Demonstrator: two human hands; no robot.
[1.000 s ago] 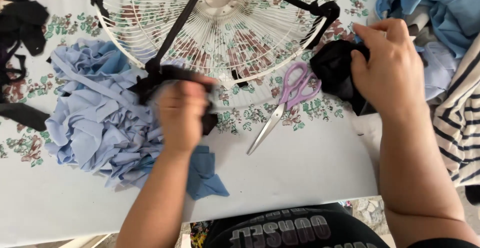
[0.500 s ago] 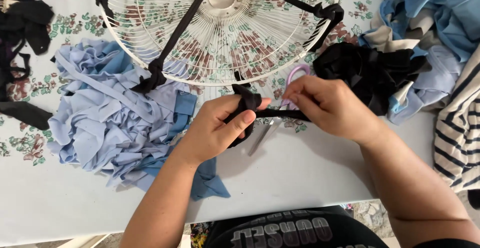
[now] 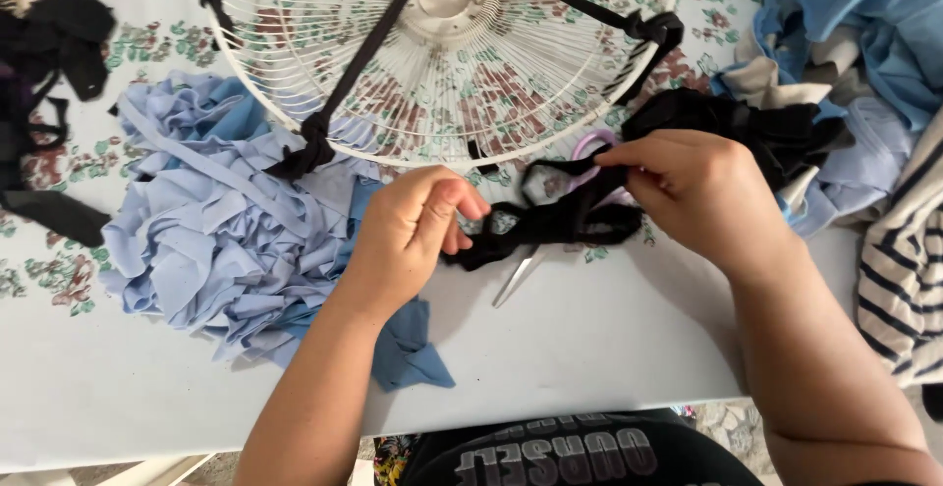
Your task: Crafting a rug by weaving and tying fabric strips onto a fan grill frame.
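Since both hands pinch it, left hand [image 3: 417, 226] & right hand [image 3: 693, 191] keep the black cloth strip [image 3: 550, 226] stretched above the table [image 3: 589, 349], over the scissors [image 3: 550, 241], just below the white fan guard [image 3: 442, 54], w/ blue scraps [image 3: 216, 241] piled beside.

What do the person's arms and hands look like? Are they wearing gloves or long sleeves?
No gloves and no long sleeves. The left hand and the right hand are bare, and both forearms are bare right down to the picture's lower edge. No rings, watch or bracelets show. The person wears a black shirt with pale block letters printed on its front.
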